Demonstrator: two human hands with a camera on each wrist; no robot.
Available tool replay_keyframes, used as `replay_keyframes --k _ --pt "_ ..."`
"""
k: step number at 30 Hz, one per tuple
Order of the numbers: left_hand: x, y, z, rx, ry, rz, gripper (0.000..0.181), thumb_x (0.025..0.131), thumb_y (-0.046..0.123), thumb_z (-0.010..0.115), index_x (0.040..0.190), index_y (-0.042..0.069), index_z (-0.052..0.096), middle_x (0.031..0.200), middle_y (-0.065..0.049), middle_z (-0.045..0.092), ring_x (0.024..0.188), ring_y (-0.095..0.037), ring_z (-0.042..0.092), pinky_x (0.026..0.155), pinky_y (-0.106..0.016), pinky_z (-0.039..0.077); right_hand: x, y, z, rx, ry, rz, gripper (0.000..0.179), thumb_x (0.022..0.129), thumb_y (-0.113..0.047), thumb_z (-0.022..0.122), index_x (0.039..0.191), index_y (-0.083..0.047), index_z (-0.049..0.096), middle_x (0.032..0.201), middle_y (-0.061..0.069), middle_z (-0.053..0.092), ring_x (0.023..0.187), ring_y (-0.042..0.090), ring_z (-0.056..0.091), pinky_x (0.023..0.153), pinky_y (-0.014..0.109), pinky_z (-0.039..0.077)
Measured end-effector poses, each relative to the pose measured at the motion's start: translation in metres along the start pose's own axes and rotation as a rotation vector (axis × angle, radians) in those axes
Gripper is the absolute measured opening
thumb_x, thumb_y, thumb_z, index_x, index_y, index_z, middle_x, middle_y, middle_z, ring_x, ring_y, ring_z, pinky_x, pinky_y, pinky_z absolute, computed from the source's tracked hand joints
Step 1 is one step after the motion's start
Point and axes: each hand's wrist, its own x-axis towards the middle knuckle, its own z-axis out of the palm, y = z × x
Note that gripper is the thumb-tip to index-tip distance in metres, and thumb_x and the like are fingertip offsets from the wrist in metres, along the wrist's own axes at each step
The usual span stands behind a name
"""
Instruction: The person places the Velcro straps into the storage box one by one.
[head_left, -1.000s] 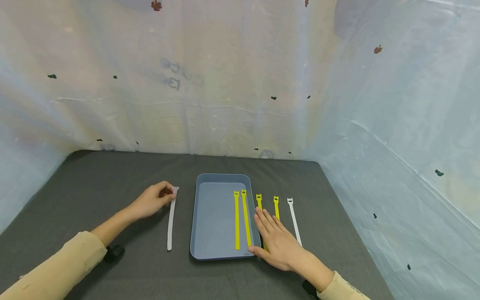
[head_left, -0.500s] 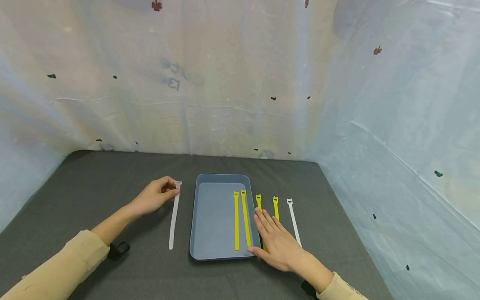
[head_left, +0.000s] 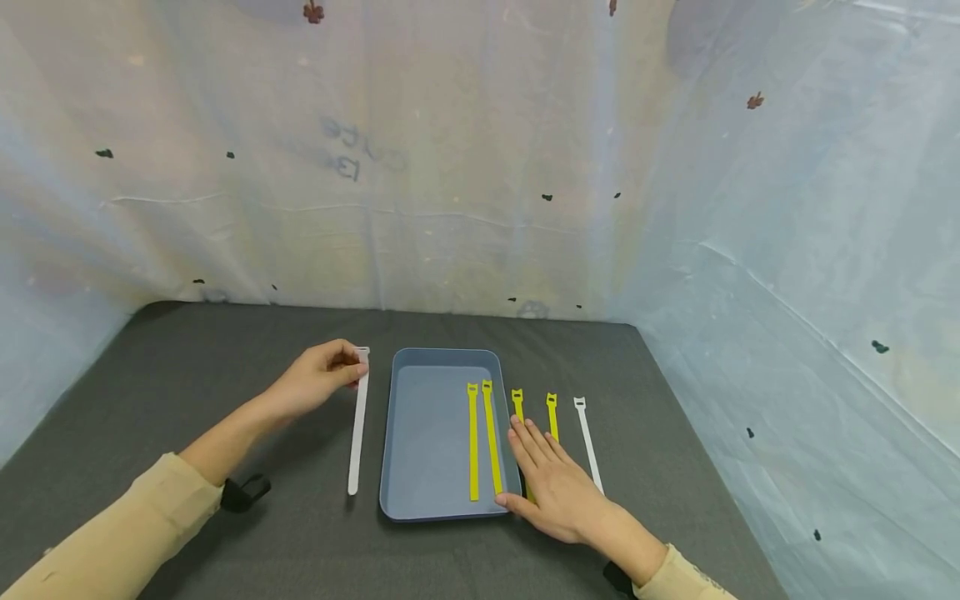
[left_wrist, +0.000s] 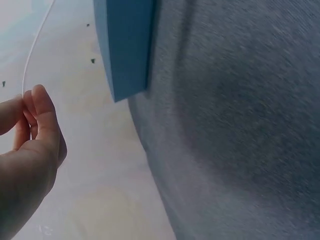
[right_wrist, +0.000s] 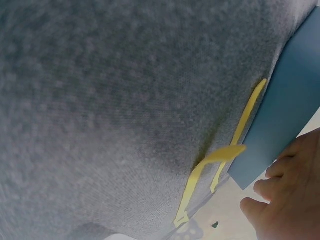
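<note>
Left hand (head_left: 318,379): fingers pinch a white strap (head_left: 358,433) near its upper end, above the worktop (head_left: 225,346), left of the tray (head_left: 423,450). Right hand (head_left: 561,493): fingers straight, at the tray's right rim.

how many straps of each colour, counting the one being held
Yellow straps: 4 (2 in the tray, 2 beside it)
White straps: 2 (1 in the left hand, 1 on the cloth)
Total: 6 straps

Soft, even light fills the fairly clear head view, with pale glare streaking the plastic sheeting (head_left: 465,242) and a soft shadow on the dark grey cloth (head_left: 255,350) beside the left sleeve (head_left: 123,529), while both wrist views look dimmer, bluish and blurred.
</note>
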Motion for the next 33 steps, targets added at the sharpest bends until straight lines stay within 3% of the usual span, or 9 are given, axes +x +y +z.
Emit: replay_keyframes --k 6,11,19,33 --pt "0.003 0.015 0.006 -0.043 -0.013 0.010 0.027 0.108 0.025 0.061 0.119 0.001 0.060 0.107 -0.012 0.066 0.101 -0.028 0.063 0.089 -0.039 0.054 -0.001 0.001 0.000 0.002 0.004 0.002 0.092 0.105 -0.069 0.036 0.163 0.001 0.026 0.174 0.014 0.013 0.160 0.033 0.014 0.126 0.053 0.022" --pt "0.010 0.021 0.018 -0.080 -0.026 0.012 0.024 0.108 0.022 0.061 0.118 0.000 0.060 0.106 -0.012 0.066 0.101 -0.031 0.064 0.089 -0.038 0.054 -0.001 0.001 -0.001 0.002 0.003 0.006 0.092 0.105 -0.069 0.037 0.163 0.001 0.026 0.174 0.014 0.013 0.160 0.033 0.014 0.126 0.053 0.022" --pt "0.021 0.023 0.044 -0.115 -0.064 0.015 0.023 0.108 0.020 0.060 0.119 0.000 0.060 0.105 -0.012 0.066 0.099 -0.028 0.063 0.093 -0.050 0.053 -0.002 0.001 0.000 -0.007 0.004 0.004 0.093 0.104 -0.070 0.035 0.163 0.002 0.026 0.173 0.015 0.014 0.159 0.033 0.014 0.126 0.053 0.022" --pt "0.040 0.019 0.086 -0.149 -0.120 0.017 0.021 0.107 0.016 0.062 0.118 -0.001 0.060 0.102 -0.013 0.068 0.094 -0.024 0.067 0.095 -0.054 0.054 -0.002 0.001 0.000 -0.007 0.003 0.009 0.093 0.104 -0.070 0.035 0.163 0.001 0.025 0.174 0.014 0.014 0.160 0.032 0.014 0.126 0.053 0.022"
